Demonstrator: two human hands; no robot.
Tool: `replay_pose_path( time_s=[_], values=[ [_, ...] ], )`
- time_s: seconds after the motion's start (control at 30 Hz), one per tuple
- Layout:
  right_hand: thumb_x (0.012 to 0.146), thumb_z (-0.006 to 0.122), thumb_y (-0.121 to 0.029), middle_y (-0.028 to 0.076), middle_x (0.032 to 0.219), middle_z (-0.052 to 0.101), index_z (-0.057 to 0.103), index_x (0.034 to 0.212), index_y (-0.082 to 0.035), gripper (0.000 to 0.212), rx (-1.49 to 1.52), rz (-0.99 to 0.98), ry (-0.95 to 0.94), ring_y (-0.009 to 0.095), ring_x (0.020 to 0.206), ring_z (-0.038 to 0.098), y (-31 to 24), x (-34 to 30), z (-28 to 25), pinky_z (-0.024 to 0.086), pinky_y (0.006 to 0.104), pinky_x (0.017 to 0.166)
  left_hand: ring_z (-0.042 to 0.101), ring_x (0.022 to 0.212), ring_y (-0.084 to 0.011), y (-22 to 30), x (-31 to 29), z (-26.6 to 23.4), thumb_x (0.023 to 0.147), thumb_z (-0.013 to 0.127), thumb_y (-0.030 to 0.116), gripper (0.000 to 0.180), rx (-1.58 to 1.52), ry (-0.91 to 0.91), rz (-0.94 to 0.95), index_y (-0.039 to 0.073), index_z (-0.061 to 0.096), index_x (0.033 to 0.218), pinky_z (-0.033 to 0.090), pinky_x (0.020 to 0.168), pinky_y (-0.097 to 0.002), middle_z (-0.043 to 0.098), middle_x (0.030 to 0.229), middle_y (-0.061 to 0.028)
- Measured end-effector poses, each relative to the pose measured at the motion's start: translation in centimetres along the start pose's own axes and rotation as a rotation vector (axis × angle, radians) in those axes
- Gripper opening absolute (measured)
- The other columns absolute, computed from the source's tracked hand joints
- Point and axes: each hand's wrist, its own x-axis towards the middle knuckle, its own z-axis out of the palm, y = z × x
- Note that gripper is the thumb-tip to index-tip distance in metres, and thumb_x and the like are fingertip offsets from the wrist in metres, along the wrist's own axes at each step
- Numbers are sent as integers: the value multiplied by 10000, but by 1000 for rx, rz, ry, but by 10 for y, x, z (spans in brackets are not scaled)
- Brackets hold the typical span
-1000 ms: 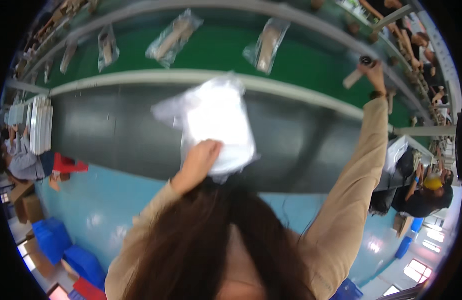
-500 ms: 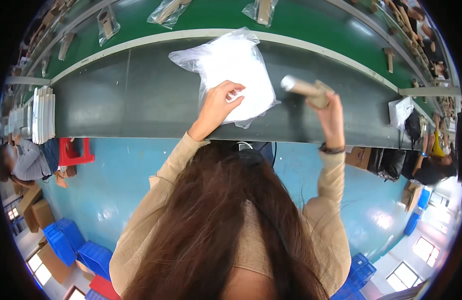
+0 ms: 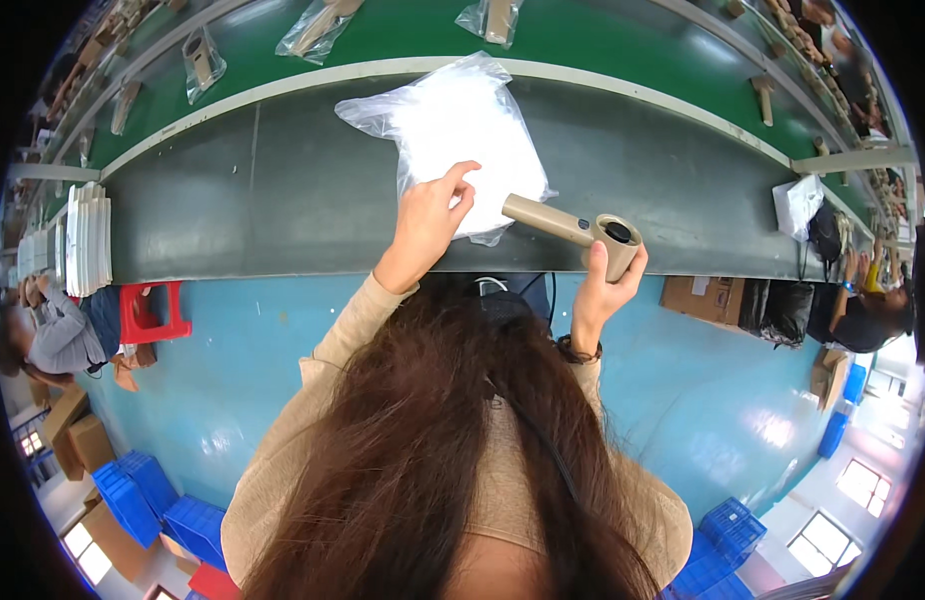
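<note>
Head view, step: looks to me like mid-handling, the dryer-shaped device (image 3: pixel 548 219) held out by the right hand (image 3: pixel 610 288) while the left hand (image 3: pixel 430 213) hovers at the white plastic packet (image 3: pixel 468 125).
Right hand: wrapped round the fat round end of the device, thumb on the near side, fingers on the far side, so yeah, a proper grip.
Left hand: thumb and forefinger curved with a gap between, other fingers curled under; no film pinched that I can see, and can't tell if it's touching the packet.
Device: between the hands, handle aimed left, its tip right by the packet's edge. Touching or not? Can't tell.
Packet: under and beyond the left hand on the table (image 3: pixel 313 180), its white middle too washed out to read.
Green belt (image 3: pixel 403 32): past both hands, with bagged devices (image 3: pixel 323 25) on it.
Next move, imo: calls for keeping that right-hand hold steady, and a thumb-and-forefinger pinch if the left hand is to take any thin film.
Versus half a second ago: right hand has come in closer to the body and left, device went from blurry to sharp; left hand still in much the same curved pose over the packet.
</note>
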Motion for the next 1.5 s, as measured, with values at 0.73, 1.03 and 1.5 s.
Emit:
replay_pose_path(
  time_s=[0.73,1.03,1.5],
  values=[
    [648,819,-45,112,1097,501,491,1204,-9,646,-219,-432,-101,234,1008,508,-15,-12,22,408,361,918,608,885,-268,5,-6,7,737,659,-67,440,124,25,233,21,624,1166,541,745,-330,625,1197,-110],
    [609,910,-144,136,1114,520,470,1222,-22,765,-173,-555,-150,287,1002,526,-10,1,66,447,381,859,593,950,-189,46,5,-8,765,588,-91,470,-426,-111,84,30,614,1218,541,786,-282,599,1247,-91],
    [667,817,-397,114,912,527,627,1130,-57,605,-441,-774,-770,294,845,536,-65,76,99,462,376,721,567,1059,-292,41,46,-50,837,509,-38,365,-127,-15,285,51,656,1159,450,915,-368,657,1173,-96]
  ],
)
